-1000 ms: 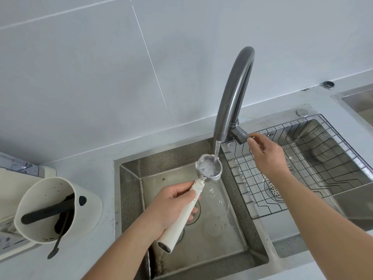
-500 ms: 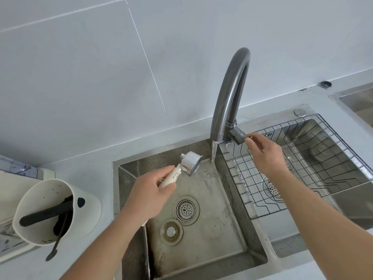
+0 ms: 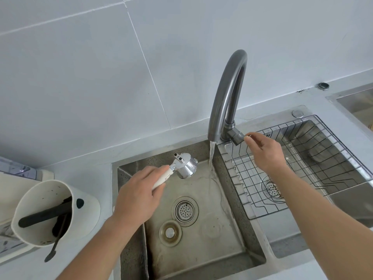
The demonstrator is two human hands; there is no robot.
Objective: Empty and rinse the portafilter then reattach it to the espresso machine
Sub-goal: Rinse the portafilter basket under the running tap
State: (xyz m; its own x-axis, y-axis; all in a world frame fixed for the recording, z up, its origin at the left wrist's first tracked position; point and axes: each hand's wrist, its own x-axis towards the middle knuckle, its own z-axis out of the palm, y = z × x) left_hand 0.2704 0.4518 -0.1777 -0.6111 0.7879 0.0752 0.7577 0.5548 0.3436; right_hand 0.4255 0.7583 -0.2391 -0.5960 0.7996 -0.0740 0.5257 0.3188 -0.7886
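left hand (image 3: 137, 196) grips portafilter (image 3: 184, 166) over sink (image 3: 201, 249) | right hand (image 3: 264, 153) at faucet (image 3: 226, 98) lever | water running

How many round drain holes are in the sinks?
3: a strainer drain and a plugged one in the left basin, one under the wire rack. The far-right basin is mostly hidden.

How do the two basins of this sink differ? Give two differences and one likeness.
The left basin is open, with water running into it; the right basin holds a wire rack and no stream. The left shows a strainer drain plus a second round fitting; the right shows one drain. Both are stainless steel.
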